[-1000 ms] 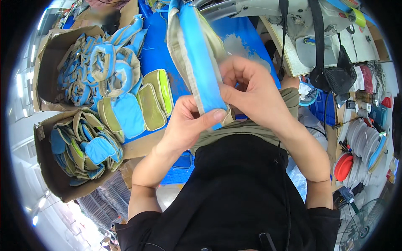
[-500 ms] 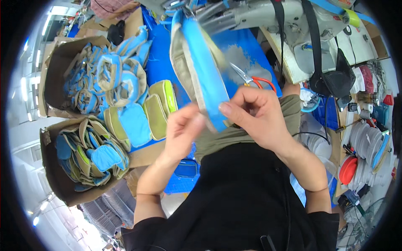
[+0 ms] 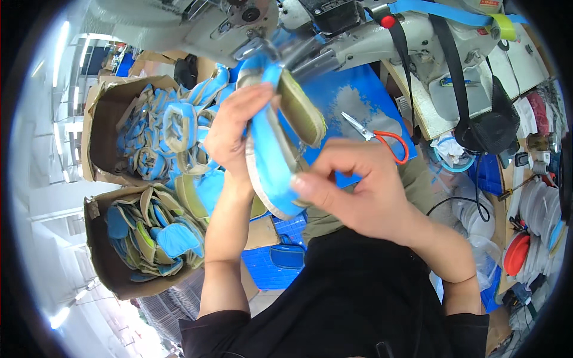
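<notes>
A part-sewn pouch point(image 3: 271, 167) of bright blue and khaki cloth stands up between my hands, its far end at the metal parts of a sewing machine point(image 3: 209, 30). One rounded khaki panel point(image 3: 301, 110) leans out on its right side. My left hand point(image 3: 234, 128) is closed on the pouch's left side near the far end, fingers over the blue strip. At the near end, my right hand point(image 3: 358, 185) pinches the blue edge between thumb and fingers and is somewhat blurred. Beyond my right hand lie scissors point(image 3: 391, 143) with red handles.
Two cardboard boxes on the left hold blue and khaki pieces: the far box point(image 3: 98, 131) and the near box point(image 3: 98, 238). Flat panels point(image 3: 191, 194) lie beside them on the blue table point(image 3: 370, 89). Black straps point(image 3: 447, 65) hang from the machine's arm at the right.
My left hand has moved from the pouch's near end up to its far left side. The khaki panel has swung out to the right. The view has shifted a little.
</notes>
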Available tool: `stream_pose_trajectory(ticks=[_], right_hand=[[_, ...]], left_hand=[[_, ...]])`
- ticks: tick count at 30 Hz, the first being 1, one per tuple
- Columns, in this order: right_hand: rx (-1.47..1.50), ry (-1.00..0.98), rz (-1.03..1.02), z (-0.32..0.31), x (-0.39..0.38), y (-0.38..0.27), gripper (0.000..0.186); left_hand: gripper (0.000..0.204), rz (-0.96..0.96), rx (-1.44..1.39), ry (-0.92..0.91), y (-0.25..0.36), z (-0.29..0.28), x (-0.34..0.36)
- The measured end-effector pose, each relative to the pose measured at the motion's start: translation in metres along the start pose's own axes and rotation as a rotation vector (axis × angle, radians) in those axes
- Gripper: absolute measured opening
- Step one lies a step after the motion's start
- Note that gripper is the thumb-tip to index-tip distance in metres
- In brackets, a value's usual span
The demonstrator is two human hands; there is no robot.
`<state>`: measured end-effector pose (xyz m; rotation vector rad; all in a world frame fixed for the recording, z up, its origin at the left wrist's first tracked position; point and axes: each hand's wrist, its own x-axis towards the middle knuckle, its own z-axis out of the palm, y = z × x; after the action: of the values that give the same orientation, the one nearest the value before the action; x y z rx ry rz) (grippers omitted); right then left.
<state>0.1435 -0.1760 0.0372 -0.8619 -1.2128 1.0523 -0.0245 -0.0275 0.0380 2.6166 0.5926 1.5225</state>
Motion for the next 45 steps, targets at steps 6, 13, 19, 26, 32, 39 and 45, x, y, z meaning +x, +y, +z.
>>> stream_pose_trajectory(ticks=[6,13,19,26,32,39,45], right_hand=[[-0.213,0.348,-0.011,-0.018,0.053,0.043,0.027],[0.232,0.136,0.233,-0.014,0.053,0.055,0.027],[0.298,0.173,0.213,-0.009,0.044,0.06,0.021],[0.284,0.208,0.261,-0.005,0.041,0.05,0.017],[0.258,0.22,0.212,-0.003,0.044,0.056,0.015],[0.31,0.252,0.211,0.001,0.062,0.066,0.014],[0.262,0.256,0.191,-0.001,0.063,0.067,0.012]], left_hand=[[0.025,-0.159,-0.115,-0.052,0.014,-0.01,-0.003],[0.027,-0.085,-0.059,-0.147,0.019,-0.008,-0.005],[0.026,0.051,0.003,-0.169,0.017,-0.003,-0.003],[0.019,0.08,0.044,-0.166,0.023,-0.001,0.004],[0.018,0.091,0.116,-0.245,0.022,-0.008,0.011],[0.019,0.089,0.13,-0.198,0.007,-0.001,0.021],[0.019,0.086,0.157,-0.212,0.006,0.001,0.022]])
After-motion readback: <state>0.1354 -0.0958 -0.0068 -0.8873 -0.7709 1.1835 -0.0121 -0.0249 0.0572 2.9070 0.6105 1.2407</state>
